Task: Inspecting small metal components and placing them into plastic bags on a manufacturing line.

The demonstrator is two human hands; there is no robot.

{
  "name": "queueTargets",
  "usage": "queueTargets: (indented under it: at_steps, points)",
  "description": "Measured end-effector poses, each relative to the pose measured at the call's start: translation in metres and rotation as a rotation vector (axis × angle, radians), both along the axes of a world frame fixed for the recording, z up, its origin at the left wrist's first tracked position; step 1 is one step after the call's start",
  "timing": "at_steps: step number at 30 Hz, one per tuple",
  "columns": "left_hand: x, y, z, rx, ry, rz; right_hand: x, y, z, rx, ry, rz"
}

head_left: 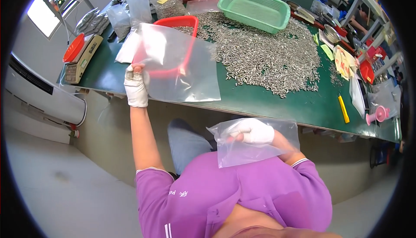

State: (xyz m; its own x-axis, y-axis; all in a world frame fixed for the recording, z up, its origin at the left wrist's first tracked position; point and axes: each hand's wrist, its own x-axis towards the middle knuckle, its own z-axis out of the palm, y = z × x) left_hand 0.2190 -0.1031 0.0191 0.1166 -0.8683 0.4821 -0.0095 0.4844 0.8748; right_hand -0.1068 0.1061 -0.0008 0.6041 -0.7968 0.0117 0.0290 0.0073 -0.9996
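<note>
My left hand (137,85), in a white glove with bare fingertips, pinches the edge of a large clear plastic bag (195,80). That bag lies spread over the table's front edge, and a red tray (188,21) shows through it. Close to my body, my right hand (253,131), also gloved in white, is closed on a second clear plastic bag (236,153). This one hangs crumpled around the hand and wrist; whether the hand is inside it or behind it I cannot tell. Beyond the bags, a wide heap of small metal pieces (268,60) covers the green table (242,97).
A green basket (255,10) rests on the heap's far side. Filled bags (169,8) stand at the back left, near a scale (82,62) with a red pan (73,47). Toward the right lie a yellow cutter (343,109) and a pink tape dispenser-like object (378,114).
</note>
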Motion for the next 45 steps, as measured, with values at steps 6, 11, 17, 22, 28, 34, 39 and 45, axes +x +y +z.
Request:
queueTargets:
  at_steps: [6, 11, 17, 22, 28, 34, 39, 45]
  points:
    - [0.128, 0.003, -0.032, 0.007, 0.617, -0.185, 0.014, -0.026, -0.006, -0.288, 0.012, 0.075]
    - [0.151, -0.010, -0.067, 0.126, 1.129, 0.384, 0.059, -0.062, 0.035, -0.218, -0.198, -0.042]
    - [0.096, -0.030, -0.091, 0.281, 1.097, 0.113, 0.113, -0.130, 0.035, -0.019, -0.055, -0.368]
    - [0.108, -0.022, -0.073, 0.233, 1.035, 0.135, 0.143, -0.172, 0.015, -0.209, 0.194, -0.248]
    - [0.147, 0.038, -0.099, 0.173, 0.850, 0.122, 0.193, -0.212, 0.014, -0.581, 0.427, -0.108]
    - [0.143, 0.109, -0.078, 0.096, 1.073, -0.056, 0.249, -0.289, 0.007, -0.465, 0.390, -0.105]
    - [0.145, 0.133, -0.058, 0.054, 0.910, -0.074, 0.273, -0.308, 0.019, -0.541, 0.475, -0.048]
    - [0.124, 0.159, -0.014, 0.086, 0.906, -0.540, 0.244, -0.242, 0.069, -0.426, -0.119, 0.041]
